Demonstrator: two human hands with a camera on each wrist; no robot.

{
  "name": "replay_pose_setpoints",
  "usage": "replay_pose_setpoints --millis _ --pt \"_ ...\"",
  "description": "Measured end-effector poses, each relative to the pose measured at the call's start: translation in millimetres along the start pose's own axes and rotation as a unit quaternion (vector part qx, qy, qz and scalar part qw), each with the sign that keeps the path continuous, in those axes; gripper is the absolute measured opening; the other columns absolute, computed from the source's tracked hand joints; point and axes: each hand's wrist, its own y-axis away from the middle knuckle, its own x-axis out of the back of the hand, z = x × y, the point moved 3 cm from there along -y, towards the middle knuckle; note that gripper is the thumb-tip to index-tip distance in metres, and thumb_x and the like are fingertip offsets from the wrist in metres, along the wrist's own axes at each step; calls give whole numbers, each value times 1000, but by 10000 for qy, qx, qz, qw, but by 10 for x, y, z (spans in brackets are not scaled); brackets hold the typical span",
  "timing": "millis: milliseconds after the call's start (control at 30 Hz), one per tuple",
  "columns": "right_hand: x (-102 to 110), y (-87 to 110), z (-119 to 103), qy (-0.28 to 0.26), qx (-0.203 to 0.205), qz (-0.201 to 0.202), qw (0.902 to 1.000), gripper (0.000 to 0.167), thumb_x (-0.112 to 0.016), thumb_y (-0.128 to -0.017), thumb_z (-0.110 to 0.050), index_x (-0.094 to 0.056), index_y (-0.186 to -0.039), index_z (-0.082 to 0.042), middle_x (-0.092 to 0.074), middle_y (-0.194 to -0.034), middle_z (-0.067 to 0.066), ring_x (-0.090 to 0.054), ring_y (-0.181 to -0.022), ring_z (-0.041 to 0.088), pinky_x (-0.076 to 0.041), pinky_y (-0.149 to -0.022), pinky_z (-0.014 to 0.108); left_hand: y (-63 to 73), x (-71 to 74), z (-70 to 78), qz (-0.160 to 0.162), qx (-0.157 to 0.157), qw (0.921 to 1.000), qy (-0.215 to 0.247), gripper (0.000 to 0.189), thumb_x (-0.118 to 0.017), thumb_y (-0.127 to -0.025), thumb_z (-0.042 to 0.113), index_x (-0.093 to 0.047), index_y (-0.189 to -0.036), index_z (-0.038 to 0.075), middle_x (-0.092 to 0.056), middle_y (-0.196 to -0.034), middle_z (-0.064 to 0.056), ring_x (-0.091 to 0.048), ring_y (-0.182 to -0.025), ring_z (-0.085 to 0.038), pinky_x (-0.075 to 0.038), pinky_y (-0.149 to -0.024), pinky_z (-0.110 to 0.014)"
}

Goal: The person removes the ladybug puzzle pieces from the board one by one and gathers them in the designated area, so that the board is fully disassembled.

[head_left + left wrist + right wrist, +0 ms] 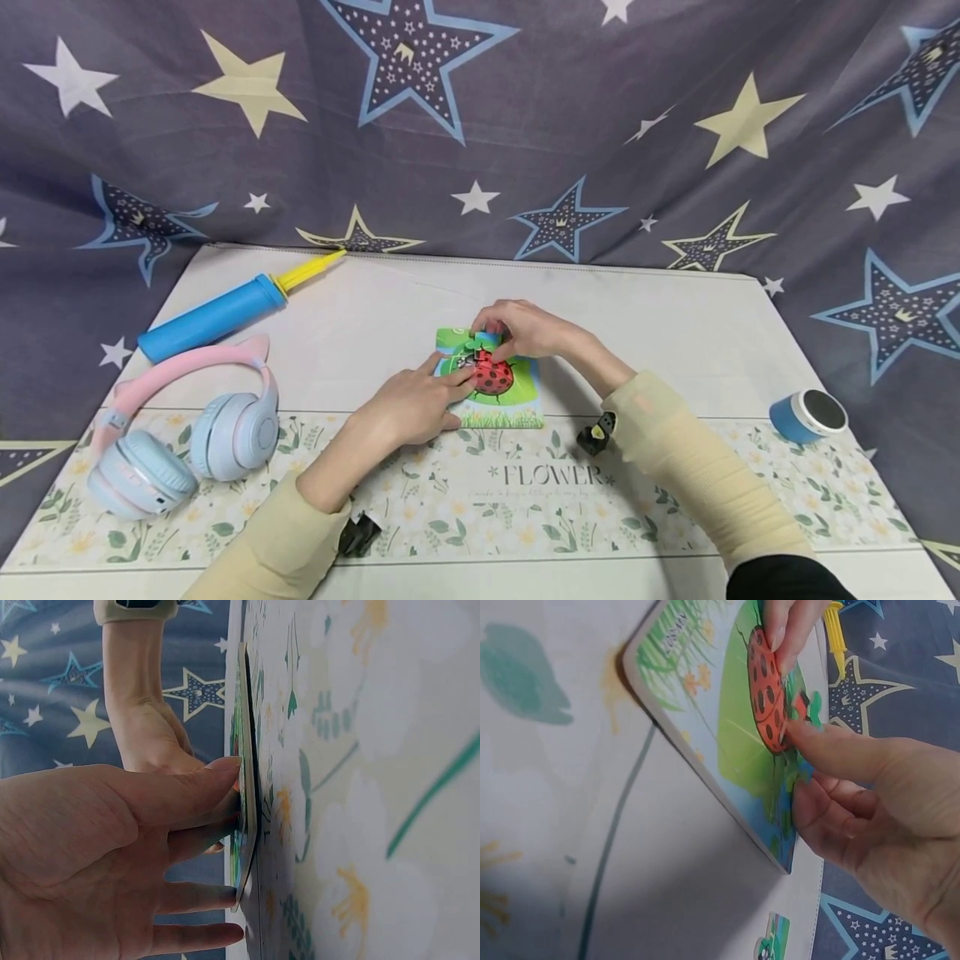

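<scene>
A ladybug jigsaw board (525,412) lies on the table, with a red spotted ladybug on a green leaf and grass along its near edge. My left hand (412,404) rests on its left side with fingers stretched out. In the left wrist view, the thumb of the left hand (97,840) lies along the board's edge (247,780). Over the upper part, my right hand (528,327) pinches a small red-and-green puzzle piece (808,706) between thumb and fingers, close over the ladybug. Another loose puzzle piece (774,936) shows on the table in the right wrist view.
Pink-and-blue headphones (232,437) lie at the left, below a blue hand pump (213,317) with a yellow nozzle. A small blue-and-white cylinder (798,421) with a dark top sits at the right. A starry cloth (420,183) hangs behind the table.
</scene>
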Motion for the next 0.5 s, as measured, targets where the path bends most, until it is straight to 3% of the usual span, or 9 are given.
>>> replay_pose_setpoints --millis 133,367,500 --pt "-20 -8 -13 89 -149 11 9998 47 -88 -83 -15 -69 -125 -15 -66 -112 7 -61 -104 23 -54 -94 39 0 -9 -3 1 0 10000 -29 59 -66 -100 33 -49 -155 19 -37 -167 1 -26 -155 -48 -58 -95 -51" --pt "-42 -13 -15 180 -296 205 9992 41 -85 -84 -15 -70 -122 -11 -69 -110 7 -64 -103 22 -55 -93 36 -1 -13 -1 48 -28 10000 72 58 -66 -100 33 -50 -154 18 -38 -167 0 -26 -155 -49 -54 -104 -55" --pt "-56 -17 -22 151 -378 386 9984 36 -81 -85 -14 -68 -119 -11 -69 -109 8 -65 -102 23 -56 -91 37 2 -11 -2 32 -33 10000 62 58 -66 -101 33 -49 -155 18 -37 -168 0 -26 -155 -49 -55 -101 -53"
